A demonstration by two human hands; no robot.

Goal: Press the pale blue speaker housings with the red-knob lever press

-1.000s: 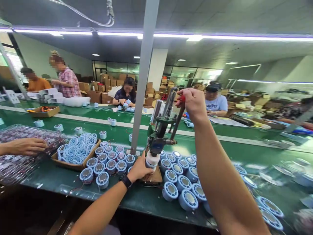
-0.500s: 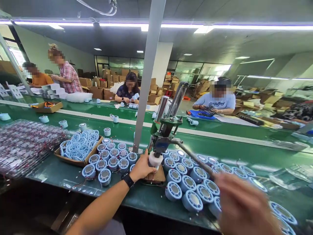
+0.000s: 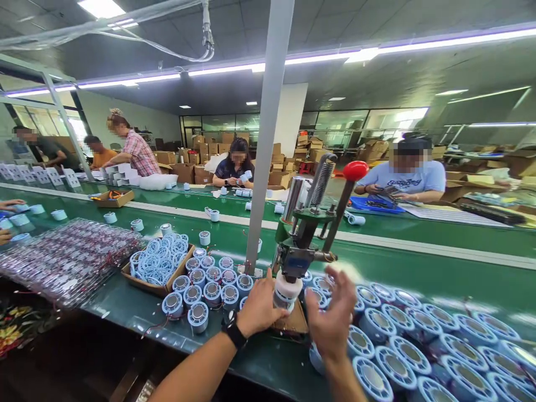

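Note:
A hand-lever press (image 3: 296, 258) stands on the bench, its lever raised and topped by a red knob (image 3: 355, 170). Under its white pressing head (image 3: 288, 286) sits a light-blue round housing (image 3: 281, 302), partly hidden. My left hand (image 3: 260, 306) wraps the near left side of that housing, thumb in front and fingers behind. To the right of the press, my right hand (image 3: 333, 315) is raised with its fingers apart and nothing in it, slightly blurred. Light-blue round units with grey metal discs (image 3: 372, 379) crowd the bench beside and behind it.
Left of the press are more round units (image 3: 213, 291), a cardboard tray of light-blue rings (image 3: 161, 257) and a stack of wired parts (image 3: 71, 257). A grey post (image 3: 268, 139) rises behind the press. Across the green conveyor belt (image 3: 402, 231) several people work.
My right hand has let go of the press lever and come in beside the press. The lever has swung up. My left hand stays at the housing, and the view has shifted.

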